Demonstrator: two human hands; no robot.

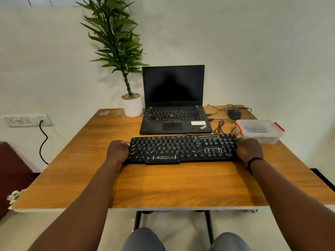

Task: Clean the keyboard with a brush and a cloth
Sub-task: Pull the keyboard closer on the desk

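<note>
I have the black Zebronics keyboard (183, 148) by its two short ends, my left hand (117, 151) curled round the left edge and my right hand (249, 150) wrapped over the right edge by the number pad, fingers bent onto the casing at both ends. It lies flat on the wooden table (163, 185), square to me, just in front of the open ThinkPad laptop (174, 105), whose screen is dark. White streaks and specks run across the keys, thickest over the letter block and around the arrow keys, so no cleaning looks done yet; I judge this to be the setting-up step, placing the keyboard where I can work on it. Neither a brush nor a cloth is in my hands or out on the table. The clear plastic box (259, 130) with red clips, just beyond my right hand, has something dark blue inside, and I cannot tell what it is, though it is my best guess for where the tools are. The next move calls for letting go with the right hand, unclipping that lid and taking out the brush, while the left steadies the keyboard. Its cable (220, 126) loops near the box, so I should reach without snagging it.
</note>
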